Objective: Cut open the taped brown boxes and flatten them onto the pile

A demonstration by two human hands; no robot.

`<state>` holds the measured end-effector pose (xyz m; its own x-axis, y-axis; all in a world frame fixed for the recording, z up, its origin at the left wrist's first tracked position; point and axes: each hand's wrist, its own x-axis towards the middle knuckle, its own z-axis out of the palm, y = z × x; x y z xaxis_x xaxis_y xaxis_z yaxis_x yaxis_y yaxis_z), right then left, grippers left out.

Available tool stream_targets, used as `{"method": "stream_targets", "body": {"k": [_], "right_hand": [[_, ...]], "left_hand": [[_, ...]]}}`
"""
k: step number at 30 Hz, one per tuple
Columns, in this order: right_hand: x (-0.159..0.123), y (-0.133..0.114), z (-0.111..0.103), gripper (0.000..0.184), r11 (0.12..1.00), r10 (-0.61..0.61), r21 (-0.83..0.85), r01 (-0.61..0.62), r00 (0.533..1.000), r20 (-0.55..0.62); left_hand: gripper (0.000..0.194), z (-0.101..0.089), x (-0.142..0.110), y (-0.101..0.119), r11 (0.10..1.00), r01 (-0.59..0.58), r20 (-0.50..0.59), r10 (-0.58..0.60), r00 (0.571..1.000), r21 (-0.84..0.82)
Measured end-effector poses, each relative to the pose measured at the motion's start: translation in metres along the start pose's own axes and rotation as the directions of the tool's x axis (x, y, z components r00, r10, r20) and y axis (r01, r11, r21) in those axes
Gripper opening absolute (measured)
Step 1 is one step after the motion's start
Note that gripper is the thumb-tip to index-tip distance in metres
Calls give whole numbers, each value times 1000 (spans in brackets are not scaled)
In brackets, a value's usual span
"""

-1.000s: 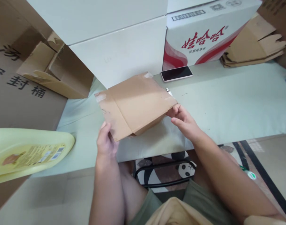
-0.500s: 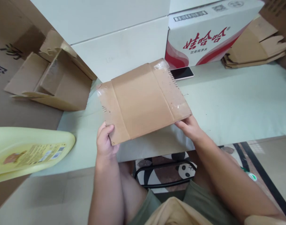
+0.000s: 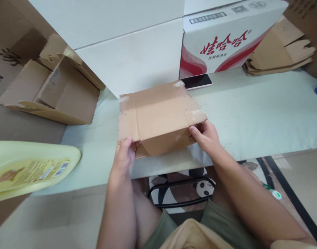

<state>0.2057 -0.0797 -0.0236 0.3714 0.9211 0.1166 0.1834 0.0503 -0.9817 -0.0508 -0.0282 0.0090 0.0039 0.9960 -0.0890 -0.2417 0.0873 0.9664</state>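
A brown cardboard box (image 3: pixel 161 114), partly opened out from flat, lies low over the pale green cloth in front of me. Its top panel has creases near both ends and torn, taped corners. A front wall now shows below the near edge. My left hand (image 3: pixel 124 152) grips the near left corner, thumb on top and fingers underneath. At the near right corner my right hand (image 3: pixel 206 136) is closed on the edge, thumb in front; its other fingers are partly hidden behind the cardboard.
Behind stand white cartons, one a red-and-white water carton (image 3: pixel 226 43). A phone (image 3: pixel 197 81) lies before it. An open cardboard box (image 3: pixel 72 100) is at left, above a yellow bottle (image 3: pixel 36 169). Flattened boxes (image 3: pixel 280 52) lie at back right on the cloth-covered table (image 3: pixel 257 114).
The cardboard box has gone from flat to partly squared up, its front wall now showing. It is lower and more level, and my left hand has shifted slightly right.
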Motion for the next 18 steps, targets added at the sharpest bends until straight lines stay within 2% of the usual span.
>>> {"method": "stream_targets", "body": {"k": [5, 7, 10, 12, 15, 18], "right_hand": [[-6, -12, 8, 40, 1000, -2, 4, 2, 1000, -26], [-10, -16, 15, 36, 999, 10, 53, -10, 1000, 16], [-18, -23, 29, 32, 984, 6, 174, -28, 992, 124], [-21, -31, 38, 30, 976, 5, 214, -38, 988, 153], [-23, -43, 47, 28, 980, 8, 197, -29, 994, 111], [-21, -52, 53, 29, 986, -24, 163, 19, 999, 29]], "left_hand": [[65, 2, 1, -7, 998, -59, -74, 60, 995, 19], [66, 0, 1, -13, 997, -77, -154, 81, 985, 30], [66, 0, 0, -21, 994, -93, -304, 107, 947, 61], [63, 2, 1, -24, 990, -120, -362, 139, 922, 74], [58, 7, 4, -25, 981, -174, -416, 194, 889, 85], [56, 10, 7, -23, 979, -179, -457, 202, 866, 94]]}}
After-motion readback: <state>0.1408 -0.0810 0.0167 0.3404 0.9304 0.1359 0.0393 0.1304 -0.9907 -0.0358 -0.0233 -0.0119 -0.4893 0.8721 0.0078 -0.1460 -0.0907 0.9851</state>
